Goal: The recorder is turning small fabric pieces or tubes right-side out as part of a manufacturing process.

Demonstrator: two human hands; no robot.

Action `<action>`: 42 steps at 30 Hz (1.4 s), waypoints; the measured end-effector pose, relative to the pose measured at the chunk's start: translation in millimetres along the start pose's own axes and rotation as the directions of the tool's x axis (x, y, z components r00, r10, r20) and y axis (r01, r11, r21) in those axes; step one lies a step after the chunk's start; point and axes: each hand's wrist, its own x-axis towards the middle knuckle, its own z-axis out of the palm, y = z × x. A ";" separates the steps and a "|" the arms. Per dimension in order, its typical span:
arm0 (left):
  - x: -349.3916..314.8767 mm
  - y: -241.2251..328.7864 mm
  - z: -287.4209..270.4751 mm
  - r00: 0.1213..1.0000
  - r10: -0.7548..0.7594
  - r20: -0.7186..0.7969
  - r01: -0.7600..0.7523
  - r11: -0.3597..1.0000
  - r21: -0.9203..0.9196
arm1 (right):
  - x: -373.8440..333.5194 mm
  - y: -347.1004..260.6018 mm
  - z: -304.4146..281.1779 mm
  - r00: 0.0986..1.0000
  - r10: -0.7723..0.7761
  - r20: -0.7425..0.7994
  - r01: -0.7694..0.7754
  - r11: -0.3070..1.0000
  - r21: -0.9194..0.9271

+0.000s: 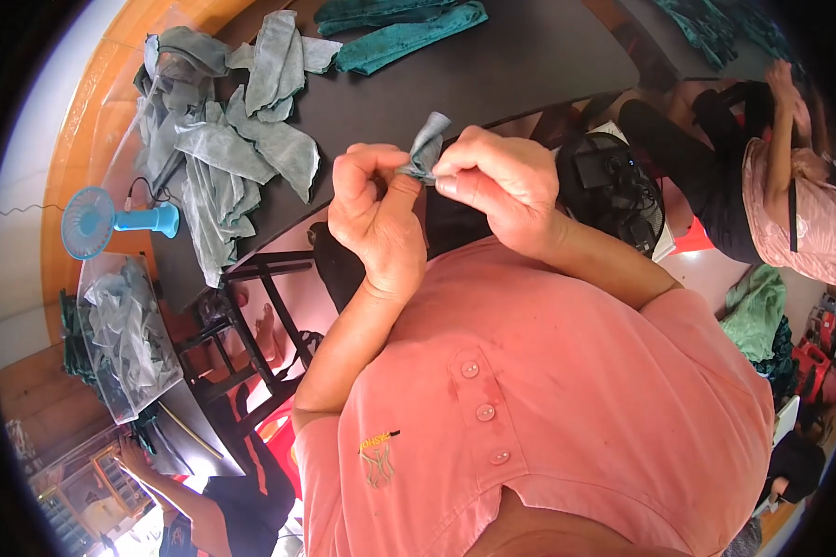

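Between my two hands, in front of my chest, is a small grey-green velvety fabric piece [426,143], folded or twisted, with one end sticking up. My left hand [378,209] pinches its lower left side between thumb and fingers. From the other side, my right hand [503,181] grips its lower right edge with thumb and forefinger, the other fingers curled in. The part inside the fingertips is hidden. Beyond my left hand, a loose pile of grey-green fabric pieces [221,153] lies on the dark table [492,79].
Dark teal fabric strips [409,42] lie at the table's far side. A blue fan [111,221] and a clear bin of pale fabric [130,343] are on the left. A black mesh-backed chair [613,190] stands right. Co-workers sit at lower left [241,501] and far right [790,186].
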 end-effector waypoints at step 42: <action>-6.0 -5.0 -13.2 0.925 -0.297 0.238 0.303 0.953 0.012 | -11.3 10.1 -15.5 0.843 0.495 0.213 -0.539 0.779 0.320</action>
